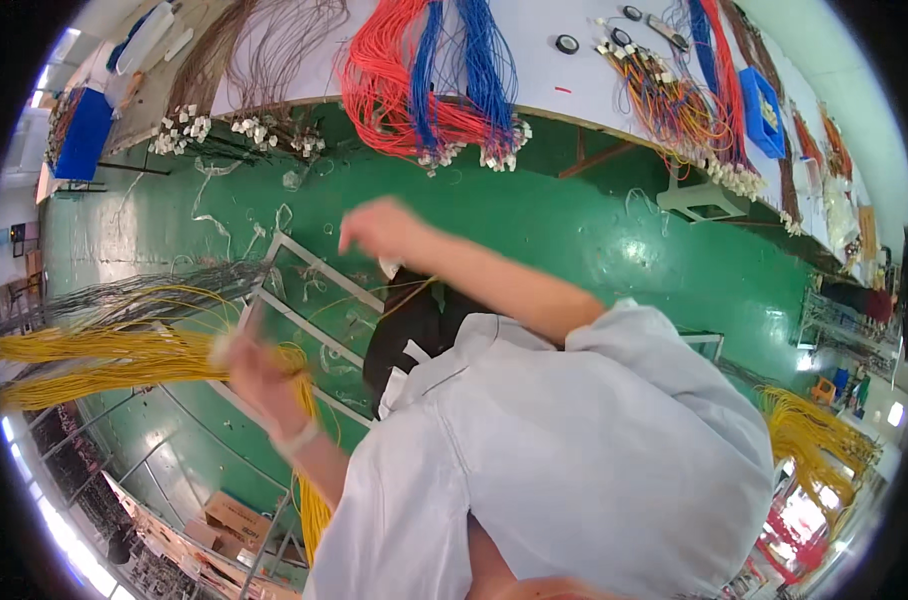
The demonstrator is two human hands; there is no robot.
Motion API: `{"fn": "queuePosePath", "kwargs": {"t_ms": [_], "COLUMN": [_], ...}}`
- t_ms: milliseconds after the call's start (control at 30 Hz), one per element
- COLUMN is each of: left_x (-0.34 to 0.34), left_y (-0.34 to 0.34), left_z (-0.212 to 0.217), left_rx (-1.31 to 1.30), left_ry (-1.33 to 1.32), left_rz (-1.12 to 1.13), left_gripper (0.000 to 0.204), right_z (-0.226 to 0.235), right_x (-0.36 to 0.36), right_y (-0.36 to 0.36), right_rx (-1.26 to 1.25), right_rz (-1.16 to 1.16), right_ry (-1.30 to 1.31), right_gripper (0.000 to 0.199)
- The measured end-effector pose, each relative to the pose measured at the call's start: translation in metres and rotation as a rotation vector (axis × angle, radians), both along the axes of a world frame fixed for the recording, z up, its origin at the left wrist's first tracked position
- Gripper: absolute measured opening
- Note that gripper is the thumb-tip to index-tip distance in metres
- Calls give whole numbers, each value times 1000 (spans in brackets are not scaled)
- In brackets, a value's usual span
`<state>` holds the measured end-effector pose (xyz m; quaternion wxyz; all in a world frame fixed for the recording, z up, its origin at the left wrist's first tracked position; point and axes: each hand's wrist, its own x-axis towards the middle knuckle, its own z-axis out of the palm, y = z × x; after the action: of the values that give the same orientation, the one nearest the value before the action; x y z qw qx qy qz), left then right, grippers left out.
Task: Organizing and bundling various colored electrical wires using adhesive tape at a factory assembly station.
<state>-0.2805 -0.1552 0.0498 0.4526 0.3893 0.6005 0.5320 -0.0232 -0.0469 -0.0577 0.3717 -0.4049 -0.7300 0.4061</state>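
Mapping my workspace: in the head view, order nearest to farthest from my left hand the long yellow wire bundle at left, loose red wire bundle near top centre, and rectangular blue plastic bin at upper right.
From your left hand:
1. Yellow wire bundle: left, beside it.
2. Red wire bundle: top, near centre.
3. Blue plastic bin: upper right.

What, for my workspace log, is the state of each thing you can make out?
Yellow wires: bundled, partly hanging down
Left hand: at the yellow wires, blurred; grip unclear
Right hand: out in front, blurred; grip unclear
Red wires: bundled, partly over the table edge
Blue wires: bundled, likewise
Blue bin: open-topped, holding items
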Motion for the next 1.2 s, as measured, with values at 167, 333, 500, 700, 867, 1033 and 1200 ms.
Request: {"fn": "queuePosePath", "kwargs": {"t_ms": [167,333,500,700,867,1033,1200], "left_x": [89,91,107,-43,-147,-200,-80], "left_y": [56,44,33,33,34,-2,69], "left_z": [-66,-97,-116,-178,-232,-324,-244], "left_rx": [-469,-524,-967,-880,-817,-507,-596], "left_ry": [-646,-263,-359,-453,-418,578,532], "left_rz": [-204,-419,-686,-104,257,-148,-30], "left_gripper": [22,31,20,11,23,34,27], "right_z": [7,-63,-82,-73,-86,-152,-290], "right_x": [7,63,42,238,441,450,192], "right_y": [-70,-70,21,77,-14,-17,30], "right_rx": [-1041,-1403,-1472,-930,-535,-580,-837], "right_rz": [78,178,-37,-809,-1430,-1482,-550], "right_ry": [355,993,1485,1391,1194,195,-453], "right_gripper": [31,50,41,30,22,16,41]}}
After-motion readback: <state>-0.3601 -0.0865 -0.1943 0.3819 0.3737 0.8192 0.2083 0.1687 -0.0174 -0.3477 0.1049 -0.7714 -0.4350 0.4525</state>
